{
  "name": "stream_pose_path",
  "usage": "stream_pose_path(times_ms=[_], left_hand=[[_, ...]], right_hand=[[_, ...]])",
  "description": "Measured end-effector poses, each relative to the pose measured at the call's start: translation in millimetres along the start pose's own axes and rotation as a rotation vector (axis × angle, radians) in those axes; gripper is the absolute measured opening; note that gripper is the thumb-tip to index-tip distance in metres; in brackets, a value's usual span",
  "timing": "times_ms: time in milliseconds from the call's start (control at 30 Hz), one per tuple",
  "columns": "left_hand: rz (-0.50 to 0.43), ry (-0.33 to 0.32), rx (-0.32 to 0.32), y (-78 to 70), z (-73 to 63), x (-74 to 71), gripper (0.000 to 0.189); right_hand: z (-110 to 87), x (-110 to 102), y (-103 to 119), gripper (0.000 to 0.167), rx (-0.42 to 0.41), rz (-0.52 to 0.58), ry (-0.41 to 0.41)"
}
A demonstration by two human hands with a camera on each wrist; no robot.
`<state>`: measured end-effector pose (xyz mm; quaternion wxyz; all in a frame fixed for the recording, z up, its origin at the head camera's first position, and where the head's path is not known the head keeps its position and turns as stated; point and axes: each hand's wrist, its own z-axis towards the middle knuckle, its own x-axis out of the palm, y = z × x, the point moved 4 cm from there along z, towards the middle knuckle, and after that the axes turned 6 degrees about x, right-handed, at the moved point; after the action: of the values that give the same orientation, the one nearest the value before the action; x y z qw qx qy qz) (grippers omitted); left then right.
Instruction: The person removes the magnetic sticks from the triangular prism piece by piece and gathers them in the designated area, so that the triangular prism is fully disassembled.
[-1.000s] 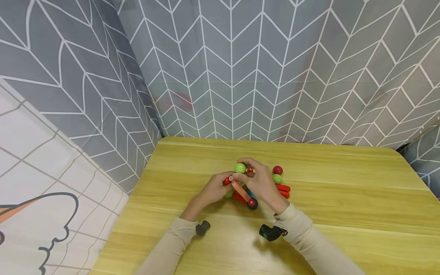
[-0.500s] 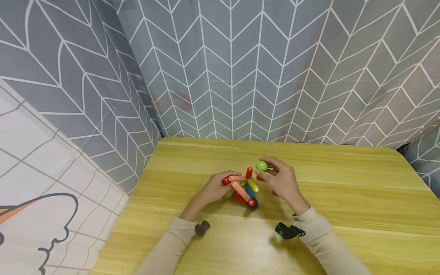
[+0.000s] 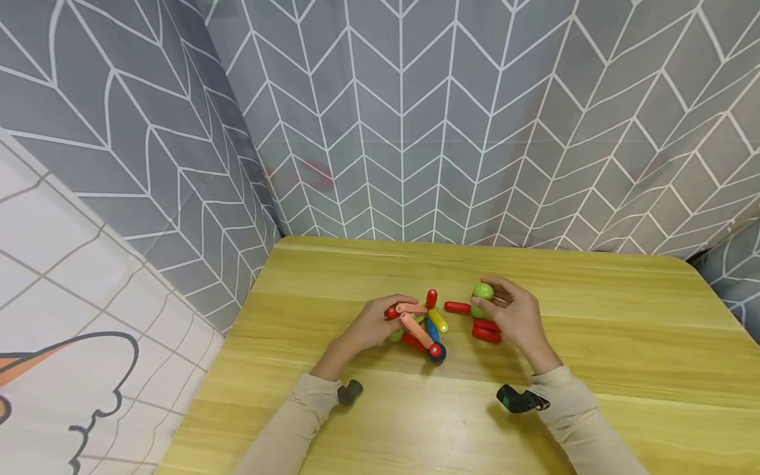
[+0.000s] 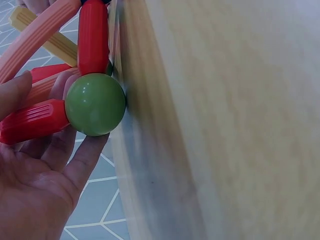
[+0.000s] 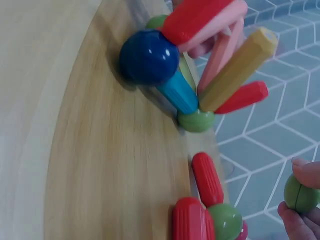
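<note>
My left hand (image 3: 375, 323) holds a toy construction of plastic rods and balls, its thumb and fingers about a red rod (image 4: 32, 122) joined to a green ball (image 4: 95, 105). The construction has salmon rods (image 3: 418, 331), a yellow rod (image 3: 438, 320), a blue rod (image 5: 178, 93) and a dark blue ball (image 5: 149, 57) low at the table. To its right, my right hand (image 3: 516, 320) pinches a loose green ball (image 3: 483, 290) between thumb and fingers. In the right wrist view this ball (image 5: 301, 195) shows a seam line and no rod on it.
Under and beside my right hand lie loose pieces: a red rod (image 3: 457, 307), a pair of red rods (image 3: 487, 331) and another green ball (image 5: 226, 221) with a dark red ball (image 5: 243, 231) behind it. The wooden table (image 3: 623, 316) ends at a patterned grey curtain (image 3: 445, 132).
My right hand has moved right, away from the construction, carrying the green ball over to the loose pieces. The yellow rod and an upright red rod came into view. My left hand stays put.
</note>
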<state>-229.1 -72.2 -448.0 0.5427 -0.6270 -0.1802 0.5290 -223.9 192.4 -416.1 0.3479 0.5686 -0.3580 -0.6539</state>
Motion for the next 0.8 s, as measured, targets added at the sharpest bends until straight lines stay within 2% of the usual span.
stream_pose_path(times_ms=[200,400,567,800], left_hand=[[-0.003,0.004,-0.004,0.3,0.2,0.4,0.038],[0.0,-0.015,-0.001,0.0,0.1,1.1,0.037],[0.002,-0.033,-0.007,-0.3,0.4,0.6,0.037],[0.005,-0.027,-0.021,-0.2,-1.6,-0.8,0.037]], right_hand=[[0.1,-7,-13,0.044,0.061,0.012,-0.003],[-1.6,-10,-27,0.047,0.151,0.101,0.018],[-2.6,-12,-37,0.049,0.184,0.098,0.013],[-1.4,-12,-52,0.051,0.236,0.113,0.031]])
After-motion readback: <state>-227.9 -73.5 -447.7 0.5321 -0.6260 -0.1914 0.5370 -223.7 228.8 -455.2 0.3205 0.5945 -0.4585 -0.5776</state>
